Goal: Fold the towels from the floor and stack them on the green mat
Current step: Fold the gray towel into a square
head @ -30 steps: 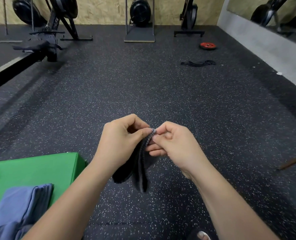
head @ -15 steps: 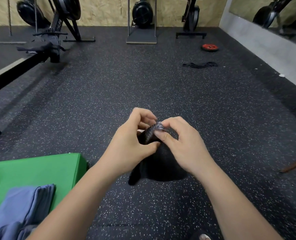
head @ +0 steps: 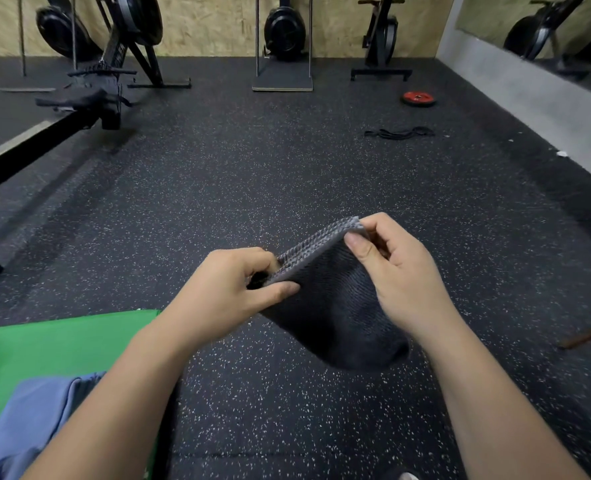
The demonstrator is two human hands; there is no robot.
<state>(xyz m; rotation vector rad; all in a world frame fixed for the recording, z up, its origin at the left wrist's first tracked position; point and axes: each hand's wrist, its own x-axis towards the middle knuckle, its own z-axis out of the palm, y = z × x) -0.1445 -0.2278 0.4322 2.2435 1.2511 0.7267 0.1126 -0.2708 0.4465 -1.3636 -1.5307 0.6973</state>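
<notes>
Pinching the folded top edge of the dark grey towel (head: 325,306), the right hand (head: 401,282) presses its thumb on the near face at the upper right corner. Its forefinger curls behind the cloth and its other fingers tuck loosely toward the palm. The left hand (head: 225,292) pinches the same edge at its lower left end, thumb on the near side and fingers curled over the far side.

Between the two grips the edge runs taut, slanting up from left to right, and shows several stacked layers of ribbed weave in a lighter grey. Below it the towel hangs free above the floor (head: 287,174). The cloth there is darker and knit-textured, and ends in a rounded, sagging bottom just beside the right wrist. It touches only the hands.

The green mat (head: 45,348) lies on the floor at the lower left, its right edge near the left forearm. Toward its near right corner lies a blue towel (head: 27,420), partly hidden by that forearm, with a darker grey layer showing along its right side.

Far across the speckled black floor lie a red weight plate (head: 418,98) and a black band (head: 399,133).
</notes>
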